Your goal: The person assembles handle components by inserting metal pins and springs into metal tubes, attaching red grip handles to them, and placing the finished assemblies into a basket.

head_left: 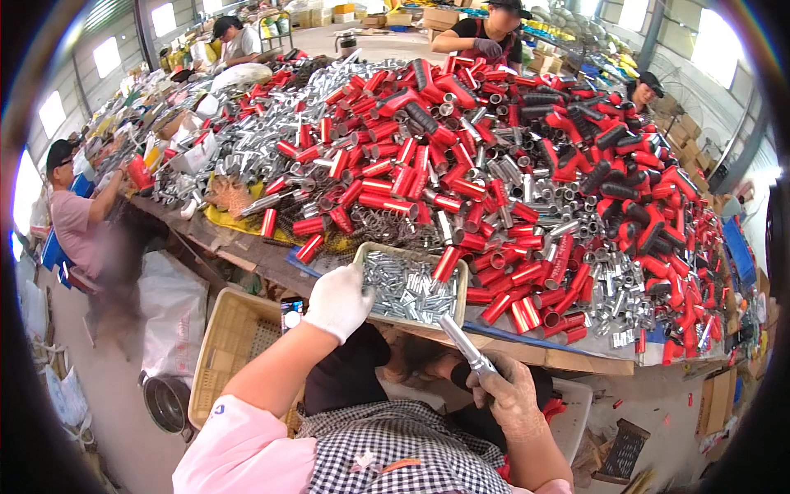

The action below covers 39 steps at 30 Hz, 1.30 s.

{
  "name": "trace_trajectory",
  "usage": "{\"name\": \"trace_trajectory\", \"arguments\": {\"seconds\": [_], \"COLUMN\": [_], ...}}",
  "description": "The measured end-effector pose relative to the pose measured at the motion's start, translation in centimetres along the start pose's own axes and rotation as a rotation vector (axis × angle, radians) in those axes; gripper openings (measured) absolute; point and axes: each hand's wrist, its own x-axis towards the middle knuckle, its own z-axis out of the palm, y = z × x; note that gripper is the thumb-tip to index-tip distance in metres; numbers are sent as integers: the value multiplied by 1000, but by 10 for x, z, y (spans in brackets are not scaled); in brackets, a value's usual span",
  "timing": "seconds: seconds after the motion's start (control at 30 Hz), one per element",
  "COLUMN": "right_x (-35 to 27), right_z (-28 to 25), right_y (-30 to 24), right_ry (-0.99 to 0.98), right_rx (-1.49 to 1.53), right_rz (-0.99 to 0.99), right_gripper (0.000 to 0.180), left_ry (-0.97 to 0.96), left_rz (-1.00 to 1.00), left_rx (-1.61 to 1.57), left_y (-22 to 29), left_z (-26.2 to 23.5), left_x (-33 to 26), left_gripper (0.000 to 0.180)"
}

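My left hand (336, 303), in a white glove, is at the left end of a shallow cream tray (393, 319). Its fingers are curled at the rim, and whatever they may hold is hidden. Many small silver metal pins (407, 288) fill the tray, and a red tube (447, 263) leans at its right end. In front of my lap, my right hand (512, 397), darkened at the fingertips, is closed around a silver metal tube (466, 344). The tube slants up and left, its far end near the tray's lower right corner.
A large heap of red tubes (395, 181), black-gripped red handles (650, 214) and silver parts covers the table. Below its edge stand a yellow crate (216, 350) and a metal pot (167, 402). Co-workers sit at the left (82, 210) and far side (485, 37).
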Motion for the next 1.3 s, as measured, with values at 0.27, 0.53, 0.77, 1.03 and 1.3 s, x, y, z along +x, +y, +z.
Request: {"name": "trace_trajectory", "arguments": {"seconds": [0.27,0.53,0.77,1.03,1.3], "right_x": [70,128,142,128,129], "right_z": [37,26,25,34,43], "right_y": [-13,-3,20,-1,1], "right_ry": [-29,130,186,240,312], "right_rx": [229,-226,-180,-567,-325], "right_rz": [-67,-299,-398,-466,-372], "right_gripper": [47,43,49,53,54], "left_ry": [443,372,186,292,118], "left_rz": [216,470,353,410,407], "left_rx": [-292,-364,-126,86,-47], "left_y": [7,31,34,40,28], "left_z": [13,46,44,35,33], "left_x": [-15,11,17,21,17], "left_gripper": [25,42,38,26,37]}}
